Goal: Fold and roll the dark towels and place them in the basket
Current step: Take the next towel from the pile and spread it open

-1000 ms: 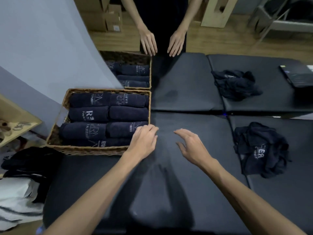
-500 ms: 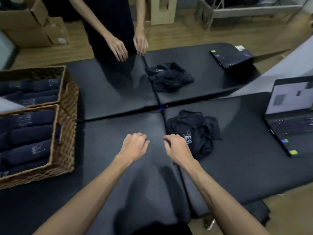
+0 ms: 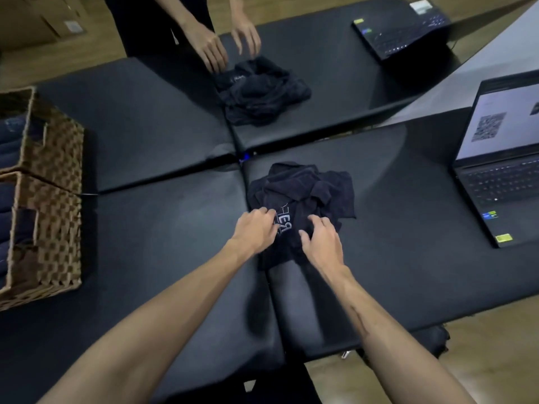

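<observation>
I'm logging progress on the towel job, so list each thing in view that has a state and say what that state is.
near towel: crumpled, unfolded, both hands on it
far towel: crumpled, another person's hands at it
left hand: fingers curled into the near towel
right hand: fingers curled into the near towel
near basket: holds rolled towels
near laptop: open, screen lit

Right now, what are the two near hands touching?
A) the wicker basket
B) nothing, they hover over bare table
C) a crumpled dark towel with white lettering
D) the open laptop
C: the left hand and right hand both have their fingers curled into the crumpled towel, beside its white lettering; the laptop and basket lie well off to the sides.
</observation>
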